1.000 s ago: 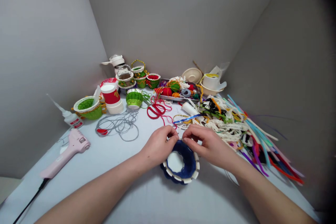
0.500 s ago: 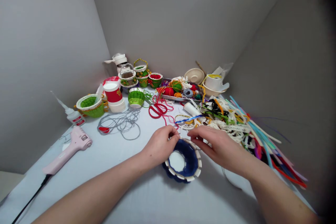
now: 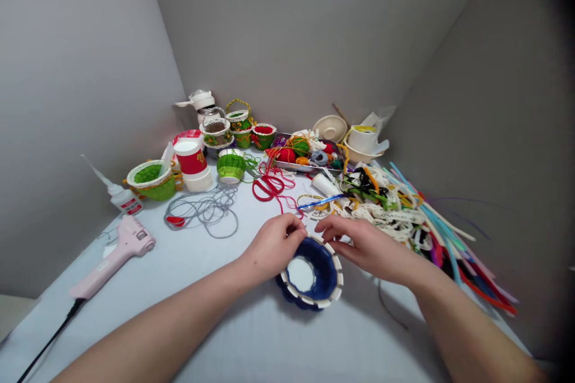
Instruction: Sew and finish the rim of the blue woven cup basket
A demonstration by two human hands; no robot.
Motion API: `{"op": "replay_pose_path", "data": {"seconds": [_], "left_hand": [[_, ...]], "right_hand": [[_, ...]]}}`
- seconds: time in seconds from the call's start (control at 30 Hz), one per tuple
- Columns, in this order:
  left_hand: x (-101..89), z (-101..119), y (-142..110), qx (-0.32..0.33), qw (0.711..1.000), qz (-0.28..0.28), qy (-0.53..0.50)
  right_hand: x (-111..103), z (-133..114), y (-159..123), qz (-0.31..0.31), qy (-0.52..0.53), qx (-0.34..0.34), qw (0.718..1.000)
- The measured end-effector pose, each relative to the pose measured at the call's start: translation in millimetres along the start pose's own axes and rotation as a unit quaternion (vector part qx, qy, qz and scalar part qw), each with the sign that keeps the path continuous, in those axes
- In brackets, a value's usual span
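Basket (image 3: 309, 272), dark blue with white strips around the rim: where is it sitting?

It's resting upright on the table (image 3: 359, 341), open side up, with a white base (image 3: 300, 274) showing inside. The hands are hovering over its far rim.

And the left hand (image 3: 274, 245)?

It's curling over the rim's far left side, with the fingers (image 3: 296, 228) gathering close together. They seem to be touching the rim, but I can't tell whether they're pinching it.

What's the right hand (image 3: 359, 245) doing?

It's reaching toward the far right of the rim, with the fingers (image 3: 326, 224) loosely spread. They're holding nothing and sitting just beside the rim, not clearly on it.

What's lying around the basket?

Beyond it, a grey cord (image 3: 202, 212) is lying in loose loops, and red thread (image 3: 272, 188) is tangling near it. To the far right, a heap of lace trim (image 3: 381, 212) is spreading across the table, with colored strips (image 3: 449, 251) fanning out beyond it. To the far left, a pink glue gun (image 3: 121, 257) is lying on its side. Well past the basket, a small green basket (image 3: 231, 167) is standing among other craft pieces.
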State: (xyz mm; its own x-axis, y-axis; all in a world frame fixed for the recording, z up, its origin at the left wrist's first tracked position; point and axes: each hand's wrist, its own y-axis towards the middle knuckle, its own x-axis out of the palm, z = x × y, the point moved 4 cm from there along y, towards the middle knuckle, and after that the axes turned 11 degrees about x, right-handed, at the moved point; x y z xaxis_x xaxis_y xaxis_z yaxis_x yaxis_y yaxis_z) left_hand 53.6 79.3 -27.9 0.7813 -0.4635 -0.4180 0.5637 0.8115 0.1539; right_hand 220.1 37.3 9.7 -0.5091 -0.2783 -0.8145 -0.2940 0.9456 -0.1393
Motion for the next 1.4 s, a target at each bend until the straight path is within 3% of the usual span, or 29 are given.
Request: {"op": "replay_pose_path", "data": {"seconds": [0.07,0.17,0.27,0.8,1.1,1.23,1.4], "left_hand": [[0.1,1,1,-0.005,1.000,-0.003,-0.009],[0.4,3,2,-0.013,0.999,-0.011,-0.028],[1.2,3,2,-0.022,0.998,-0.018,-0.051],[2.1,-3,2,-0.048,0.998,-0.026,-0.044],[2.4,-5,0,-0.053,0.998,-0.019,-0.010],[1.5,-3,-1,-0.054,0.998,-0.018,-0.004],[0.6,-2,-1,-0.052,0.998,-0.017,-0.034]], "right_hand": [[-4,-1,0,0.006,0.025,-0.001,1.000],[-10,-6,3,0.061,0.057,0.004,0.997],[-5,-11,9,0.088,0.076,0.019,0.993],[21,-8,19,0.068,0.153,0.118,0.979],[38,-3,22,0.068,0.231,0.124,0.963],[34,-3,21,0.041,0.243,0.117,0.962],[14,-7,15,-0.018,0.204,0.064,0.977]]}}
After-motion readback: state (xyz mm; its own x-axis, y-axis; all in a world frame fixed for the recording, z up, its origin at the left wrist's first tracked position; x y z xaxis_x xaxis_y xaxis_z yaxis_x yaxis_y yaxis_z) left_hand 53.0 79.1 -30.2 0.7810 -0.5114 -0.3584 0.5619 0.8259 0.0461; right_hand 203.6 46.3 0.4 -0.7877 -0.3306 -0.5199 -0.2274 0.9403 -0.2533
